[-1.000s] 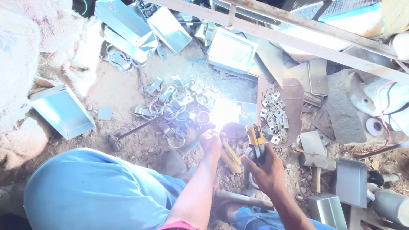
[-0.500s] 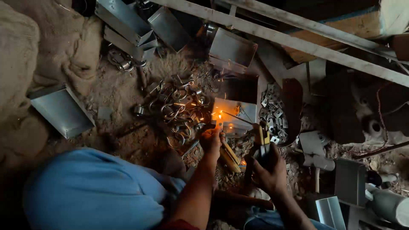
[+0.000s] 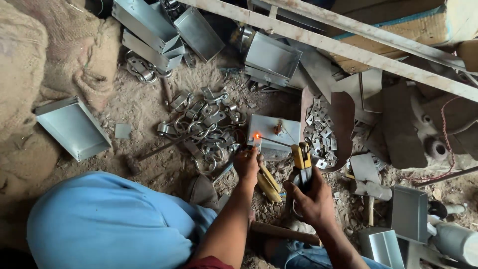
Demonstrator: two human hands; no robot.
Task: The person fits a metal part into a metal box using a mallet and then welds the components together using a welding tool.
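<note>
Box: a small grey metal box (image 3: 274, 135) is lying on the dirt floor (image 3: 144, 109), a small fitting on its top face; it is the landmark for all places below.
Right hand: the right hand (image 3: 311, 199) is sitting just below the box, fingers wrapping tight around the yellow-tipped holder (image 3: 301, 162).
Rod: a thin rod (image 3: 276, 142) is running from the holder up and left across the box, its tip glowing orange at the box's left edge.
Left hand: the left hand (image 3: 247, 163) is resting at the box's lower-left corner, fingers curling down; whether they are gripping anything, I cannot tell.
Yellow tool: a yellow tool (image 3: 269, 184) is lying below the box, between the two hands.
Clamps: a heap of metal clamps (image 3: 201, 124) is lying just left of the box.
Plates: small square plates (image 3: 321, 132) are piling just right of the box.
Tray: an open metal tray (image 3: 72, 128) is lying well left of the box.
Knee: a blue-clad knee (image 3: 109, 224) is showing below and left of the box.
</note>
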